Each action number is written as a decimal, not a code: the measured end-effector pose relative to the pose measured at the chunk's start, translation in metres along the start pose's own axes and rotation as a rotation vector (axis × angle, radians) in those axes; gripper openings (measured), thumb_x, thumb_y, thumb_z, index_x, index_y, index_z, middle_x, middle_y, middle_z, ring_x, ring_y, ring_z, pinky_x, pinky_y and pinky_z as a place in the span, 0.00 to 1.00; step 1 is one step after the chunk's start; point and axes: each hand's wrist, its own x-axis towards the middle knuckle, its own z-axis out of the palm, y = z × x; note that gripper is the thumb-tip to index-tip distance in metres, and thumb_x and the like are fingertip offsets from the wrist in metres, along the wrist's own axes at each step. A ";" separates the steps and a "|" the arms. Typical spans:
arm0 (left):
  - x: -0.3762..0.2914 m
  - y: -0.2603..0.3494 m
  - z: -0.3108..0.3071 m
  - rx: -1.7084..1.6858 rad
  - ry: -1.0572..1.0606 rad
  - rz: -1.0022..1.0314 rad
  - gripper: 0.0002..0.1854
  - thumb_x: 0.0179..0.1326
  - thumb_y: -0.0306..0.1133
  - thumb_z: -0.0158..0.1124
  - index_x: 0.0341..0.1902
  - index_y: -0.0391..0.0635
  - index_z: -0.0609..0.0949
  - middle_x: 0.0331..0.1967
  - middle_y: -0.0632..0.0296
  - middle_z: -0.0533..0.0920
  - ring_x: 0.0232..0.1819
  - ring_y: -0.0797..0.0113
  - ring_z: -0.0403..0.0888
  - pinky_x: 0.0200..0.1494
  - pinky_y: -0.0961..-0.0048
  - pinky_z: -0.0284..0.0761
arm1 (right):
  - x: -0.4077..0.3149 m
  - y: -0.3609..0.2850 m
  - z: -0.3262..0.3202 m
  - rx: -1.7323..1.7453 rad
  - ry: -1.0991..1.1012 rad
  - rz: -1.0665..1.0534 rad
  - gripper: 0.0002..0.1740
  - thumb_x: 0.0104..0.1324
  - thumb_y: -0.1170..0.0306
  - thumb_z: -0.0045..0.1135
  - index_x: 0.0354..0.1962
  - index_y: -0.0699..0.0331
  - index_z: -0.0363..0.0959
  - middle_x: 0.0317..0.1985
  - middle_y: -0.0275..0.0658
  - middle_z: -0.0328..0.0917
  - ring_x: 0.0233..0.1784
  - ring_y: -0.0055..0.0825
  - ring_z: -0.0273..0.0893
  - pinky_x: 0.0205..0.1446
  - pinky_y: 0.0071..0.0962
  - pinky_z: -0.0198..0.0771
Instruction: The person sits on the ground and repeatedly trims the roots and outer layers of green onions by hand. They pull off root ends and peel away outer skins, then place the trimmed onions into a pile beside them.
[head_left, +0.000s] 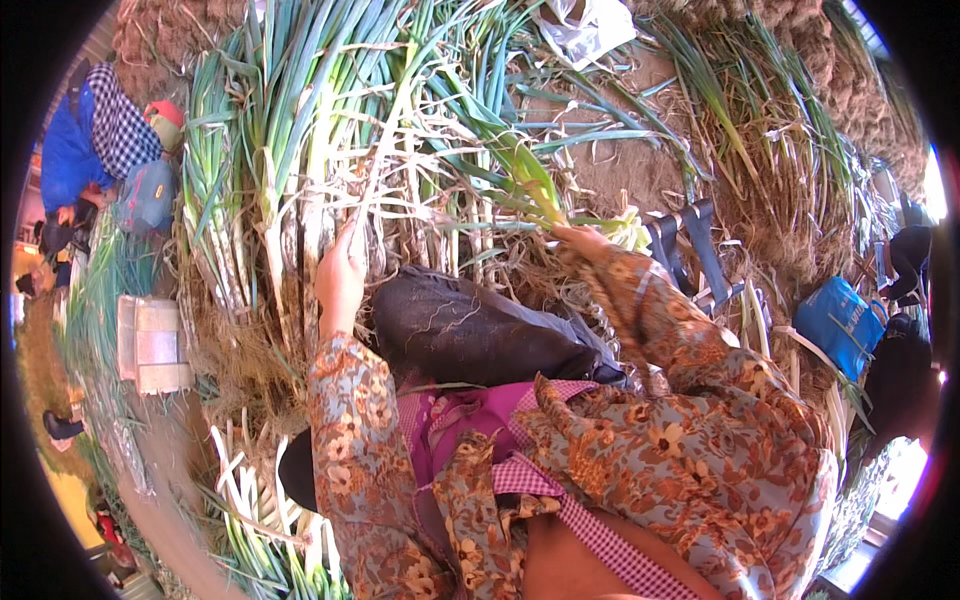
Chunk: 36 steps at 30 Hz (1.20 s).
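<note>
Long green onions (322, 97) with white stalks and dry outer leaves lie heaped before me. My left hand (342, 277) is on the pile at centre left, its fingers closed around a pale stalk with dry leaves. To the right, my right hand (581, 238) grips the green leaves of an onion (534, 176) that slant up and to the left. Pale peeled leaf pieces (630, 231) lie just beyond that hand. Dark cloth-covered legs (472, 330) show between my forearms. The hidden undersides of both hands leave the full grip out of sight.
More onions (780, 142) are piled at the right, others (262, 517) at lower left. A folding stool (694, 247) with dark straps and a blue bag (840, 326) stand right. A box-like stool (154, 343) is at left. People in a blue garment (67, 150) and dark clothing are near the edges.
</note>
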 end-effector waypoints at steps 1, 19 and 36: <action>-0.001 -0.006 0.002 0.016 0.014 0.029 0.26 0.56 0.24 0.51 0.59 0.59 0.72 0.41 0.51 0.80 0.42 0.51 0.78 0.43 0.61 0.72 | -0.023 -0.003 -0.022 0.150 -0.157 -0.043 0.19 0.65 0.56 0.50 0.43 0.63 0.71 0.21 0.30 0.68 0.13 0.17 0.61 0.15 0.20 0.55; 0.008 0.069 -0.001 -0.112 0.094 0.279 0.24 0.57 0.33 0.61 0.58 0.45 0.72 0.48 0.49 0.76 0.47 0.49 0.75 0.49 0.61 0.70 | -0.187 -0.133 -0.068 -0.714 0.794 -1.006 0.19 0.56 0.60 0.60 0.35 0.68 0.71 0.26 0.48 0.74 0.29 0.38 0.75 0.34 0.34 0.68; -0.050 0.054 -0.069 -1.857 0.475 -0.157 0.39 0.56 0.55 0.59 0.62 0.40 0.63 0.56 0.57 0.69 0.56 0.60 0.68 0.57 0.58 0.67 | -0.101 -0.086 0.218 -0.316 -0.451 -0.672 0.18 0.65 0.57 0.48 0.39 0.65 0.72 0.31 0.48 0.75 0.32 0.39 0.73 0.39 0.34 0.69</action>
